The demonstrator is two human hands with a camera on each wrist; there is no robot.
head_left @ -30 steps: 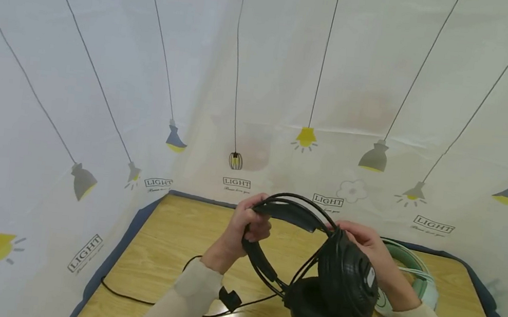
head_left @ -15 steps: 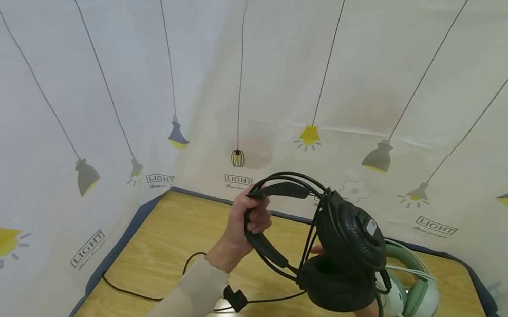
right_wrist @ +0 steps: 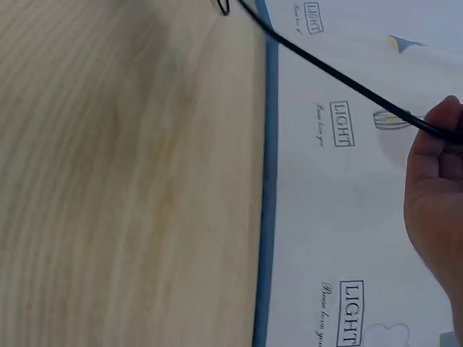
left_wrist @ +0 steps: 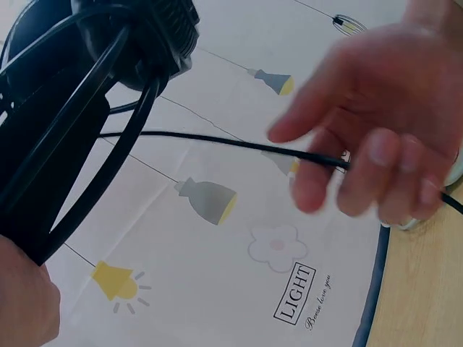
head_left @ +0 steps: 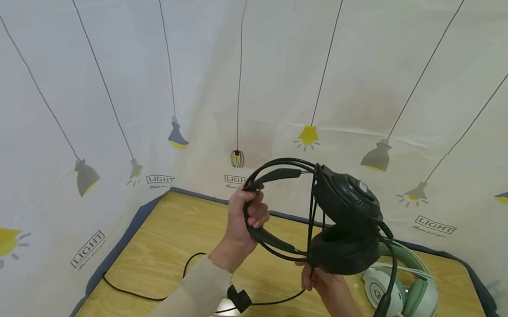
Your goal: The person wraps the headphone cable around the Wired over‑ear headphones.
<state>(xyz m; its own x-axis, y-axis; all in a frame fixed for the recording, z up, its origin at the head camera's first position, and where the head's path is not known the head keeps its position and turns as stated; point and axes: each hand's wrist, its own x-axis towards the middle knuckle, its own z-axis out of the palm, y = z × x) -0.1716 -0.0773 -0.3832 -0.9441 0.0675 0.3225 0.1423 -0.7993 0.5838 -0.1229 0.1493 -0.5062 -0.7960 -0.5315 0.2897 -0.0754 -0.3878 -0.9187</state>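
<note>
A black over-ear headset [head_left: 343,253] is held above the table, its headband to the left and earcups to the right. My left hand [head_left: 243,219] grips the middle of the headband; the left wrist view shows it at the lower left corner [left_wrist: 29,300]. Below the near earcup is my right hand [head_left: 334,298], its fingers loosely curled round the headset's black cable [left_wrist: 217,141]. In the right wrist view the cable slants to that right hand [right_wrist: 434,188] at the right edge. A boom microphone [head_left: 382,307] hangs from the earcups.
A white and green headset [head_left: 425,300] lies on the wooden table [head_left: 170,248] at the right. More black cable [head_left: 133,294] with a black strap [head_left: 239,299] trails across the left side. A lamp-printed sheet [head_left: 285,79] surrounds the table.
The black headset has risen and turned, with its earcups swung upward. My right hand has left the far earcup, passed beneath the headset and come to the cable. My left hand keeps its grip.
</note>
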